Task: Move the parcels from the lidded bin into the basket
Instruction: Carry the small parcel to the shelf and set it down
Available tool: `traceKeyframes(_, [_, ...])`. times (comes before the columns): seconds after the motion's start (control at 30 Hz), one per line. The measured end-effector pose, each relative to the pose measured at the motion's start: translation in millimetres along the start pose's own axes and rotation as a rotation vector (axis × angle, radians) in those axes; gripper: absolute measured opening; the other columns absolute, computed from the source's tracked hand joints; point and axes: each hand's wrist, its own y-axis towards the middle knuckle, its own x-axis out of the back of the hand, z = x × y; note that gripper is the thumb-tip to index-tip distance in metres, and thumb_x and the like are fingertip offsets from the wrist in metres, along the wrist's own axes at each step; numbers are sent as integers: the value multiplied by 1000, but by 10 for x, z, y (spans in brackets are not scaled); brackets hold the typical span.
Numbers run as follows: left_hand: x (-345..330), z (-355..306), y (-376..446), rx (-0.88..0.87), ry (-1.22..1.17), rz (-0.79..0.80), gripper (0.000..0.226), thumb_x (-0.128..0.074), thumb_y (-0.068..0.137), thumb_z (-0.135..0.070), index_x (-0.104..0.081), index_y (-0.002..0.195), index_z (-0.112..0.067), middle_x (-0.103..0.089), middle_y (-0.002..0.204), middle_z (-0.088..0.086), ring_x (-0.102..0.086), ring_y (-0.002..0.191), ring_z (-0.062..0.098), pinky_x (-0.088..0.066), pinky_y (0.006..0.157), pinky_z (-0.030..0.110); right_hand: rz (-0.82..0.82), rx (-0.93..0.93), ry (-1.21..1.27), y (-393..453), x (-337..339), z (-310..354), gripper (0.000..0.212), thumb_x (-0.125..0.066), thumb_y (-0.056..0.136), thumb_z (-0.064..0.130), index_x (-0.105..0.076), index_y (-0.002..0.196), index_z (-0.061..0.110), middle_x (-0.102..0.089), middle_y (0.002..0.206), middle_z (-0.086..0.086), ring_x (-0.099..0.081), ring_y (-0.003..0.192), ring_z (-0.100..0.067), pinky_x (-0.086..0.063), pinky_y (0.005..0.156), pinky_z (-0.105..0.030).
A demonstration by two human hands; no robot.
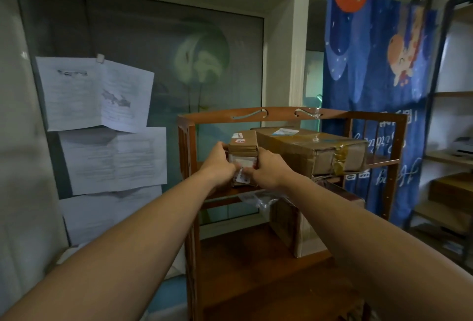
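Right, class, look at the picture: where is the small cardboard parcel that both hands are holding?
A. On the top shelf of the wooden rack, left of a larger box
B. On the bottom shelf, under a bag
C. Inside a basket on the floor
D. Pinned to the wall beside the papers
A: both the left hand and the right hand grip the small parcel on the wooden rack, left of the larger box.
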Motion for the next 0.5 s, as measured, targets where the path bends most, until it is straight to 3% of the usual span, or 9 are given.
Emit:
traceKeyframes(0.2, [147, -53, -241, -68, -13, 19, 45, -66, 96, -7, -42, 133, -15, -54, 117, -2, -52, 109, 13, -45, 98, 32, -3, 32, -15, -256, 101, 193, 48, -66, 98, 28, -47, 142, 20, -64, 131, -2, -60, 112, -14, -44, 86, -22])
traceKeyframes(0.3, [260, -112, -373, -112, -19, 29, 50, -70, 94, -12, -42, 135, -14, -53, 119, -2, -52, 111, 15, -47, 102, 36, -10, 36, -34, -407, 186, 342, 47, -65, 98, 26, -47, 141, 20, -64, 130, -2, -57, 104, -10, -44, 82, -18])
traceKeyframes(0.4, [398, -175, -544, -167, -20, 28, 50, -71, 93, -15, -43, 134, -14, -53, 123, -2, -50, 112, 13, -44, 95, 30, -44, 44, -74, -574, 261, 528, 45, -65, 98, 28, -48, 139, 20, -63, 119, 3, -54, 97, -7, -37, 66, -9])
traceKeyframes(0.5, [565, -216, -757, -206, -31, 36, 48, -71, 93, -14, -44, 134, -14, -55, 129, 0, -52, 120, 14, -43, 91, 27, -62, 33, -73, -775, 283, 739, 44, -65, 97, 29, -50, 137, 18, -64, 118, 3, -56, 97, -8, -36, 64, -9])
